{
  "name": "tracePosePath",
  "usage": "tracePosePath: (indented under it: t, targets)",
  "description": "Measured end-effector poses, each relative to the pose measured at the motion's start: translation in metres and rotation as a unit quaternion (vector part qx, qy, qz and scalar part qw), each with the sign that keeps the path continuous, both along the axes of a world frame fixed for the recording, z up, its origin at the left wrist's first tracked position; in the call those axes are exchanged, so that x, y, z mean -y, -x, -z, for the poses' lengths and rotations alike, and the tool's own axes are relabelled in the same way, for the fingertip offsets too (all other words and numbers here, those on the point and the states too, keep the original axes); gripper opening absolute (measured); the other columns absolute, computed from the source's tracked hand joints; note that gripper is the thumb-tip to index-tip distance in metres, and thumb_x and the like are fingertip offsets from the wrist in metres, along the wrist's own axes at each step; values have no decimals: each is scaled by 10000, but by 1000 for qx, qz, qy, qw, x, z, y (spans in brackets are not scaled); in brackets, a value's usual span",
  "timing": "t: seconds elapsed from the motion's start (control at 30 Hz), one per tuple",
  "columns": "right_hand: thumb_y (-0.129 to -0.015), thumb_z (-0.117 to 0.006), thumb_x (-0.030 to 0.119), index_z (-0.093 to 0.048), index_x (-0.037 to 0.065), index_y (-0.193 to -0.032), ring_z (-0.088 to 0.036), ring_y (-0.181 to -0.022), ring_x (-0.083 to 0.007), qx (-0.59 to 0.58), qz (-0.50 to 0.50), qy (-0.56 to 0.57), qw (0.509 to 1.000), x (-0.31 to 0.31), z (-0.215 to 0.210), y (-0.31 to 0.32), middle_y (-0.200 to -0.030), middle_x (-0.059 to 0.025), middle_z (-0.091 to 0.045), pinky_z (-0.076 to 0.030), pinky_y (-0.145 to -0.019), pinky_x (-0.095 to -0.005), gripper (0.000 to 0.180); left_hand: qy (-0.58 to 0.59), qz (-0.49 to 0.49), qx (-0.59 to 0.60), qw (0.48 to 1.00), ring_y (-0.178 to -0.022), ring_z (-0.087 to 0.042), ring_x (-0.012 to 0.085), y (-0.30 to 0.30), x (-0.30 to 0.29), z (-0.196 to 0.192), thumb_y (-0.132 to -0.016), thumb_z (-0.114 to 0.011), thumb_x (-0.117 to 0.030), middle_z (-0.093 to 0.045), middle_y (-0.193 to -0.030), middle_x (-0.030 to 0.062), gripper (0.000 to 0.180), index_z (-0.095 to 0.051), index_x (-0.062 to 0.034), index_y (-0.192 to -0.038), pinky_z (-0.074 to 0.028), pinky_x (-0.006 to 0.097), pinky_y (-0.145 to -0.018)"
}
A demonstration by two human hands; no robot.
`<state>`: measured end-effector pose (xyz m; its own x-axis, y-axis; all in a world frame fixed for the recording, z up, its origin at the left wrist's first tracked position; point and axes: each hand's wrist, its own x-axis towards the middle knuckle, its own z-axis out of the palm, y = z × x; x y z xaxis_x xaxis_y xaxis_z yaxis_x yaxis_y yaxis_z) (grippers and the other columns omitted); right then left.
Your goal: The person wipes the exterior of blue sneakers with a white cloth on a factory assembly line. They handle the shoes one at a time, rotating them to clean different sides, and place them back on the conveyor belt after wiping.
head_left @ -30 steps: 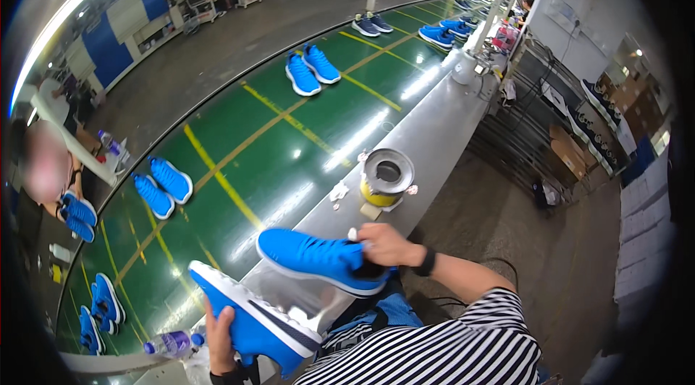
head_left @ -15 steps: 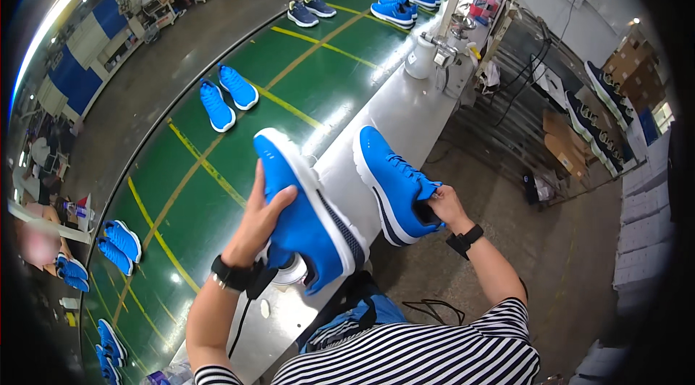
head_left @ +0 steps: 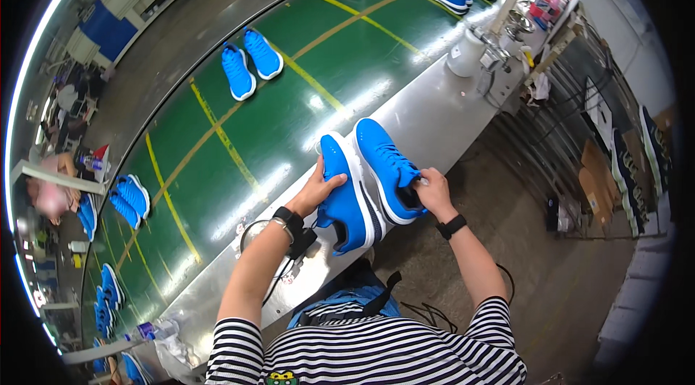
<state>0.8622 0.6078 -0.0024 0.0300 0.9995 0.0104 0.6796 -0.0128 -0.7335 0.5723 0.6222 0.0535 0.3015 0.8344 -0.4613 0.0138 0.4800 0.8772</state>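
Between both hands, two blue shoes held side by side over the bench (head_left: 427,120) edge. Left hand (head_left: 318,188) grips the left shoe (head_left: 346,200) by its side; right hand (head_left: 433,189) clasps the right shoe (head_left: 387,168) at the heel. Keep soles level, grips firm.

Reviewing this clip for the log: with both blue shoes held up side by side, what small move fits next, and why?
Probably lower the pair toward the green belt. The left hand grips the left shoe, the right hand holds the right shoe at its heel, and both are off the metal ledge. Other blue pairs already lie side by side on the belt.
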Motion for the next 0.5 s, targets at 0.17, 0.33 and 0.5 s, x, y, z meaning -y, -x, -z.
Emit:
tracePosePath:
  t: [0.17, 0.33, 0.5]
  targets:
    - [-725, -666, 231, -633, 10, -844, -574, -839, -387, 32, -91, 52, 994, -17, 23, 40, -849, -201, -587, -463, -743, -443, 253, 57, -58, -62, 995, -1150, -507, 299, 9, 7, 68, -791, -709, -296, -444, -1302, 233, 916, -123, 36, -1412, -471, 382, -925]
    - [-713, -711, 289, -631, 4, -913, -596, -882, -370, -14, -79, 72, 994, -12, 15, 34, -908, -203, -622, -472, -765, -427, 357, 43, -81, -130, 987, -1195, -470, 334, 17, 17, 76, -707, -775, -350, -386, -1341, 285, 1113, -38, 114, -1400, -445, 369, -955]
    - [-774, -720, 222, -622, 16, -992, -561, -645, -131, -105, 5, 29, 994, -2, -20, 21, -743, -69, -617, -458, -604, -280, 315, 9, -50, -209, 977, -1228, -437, 337, 28, 21, 73, -642, -822, -347, -376, -1346, 294, 1202, -16, 138, -1390, -403, 351, -996]
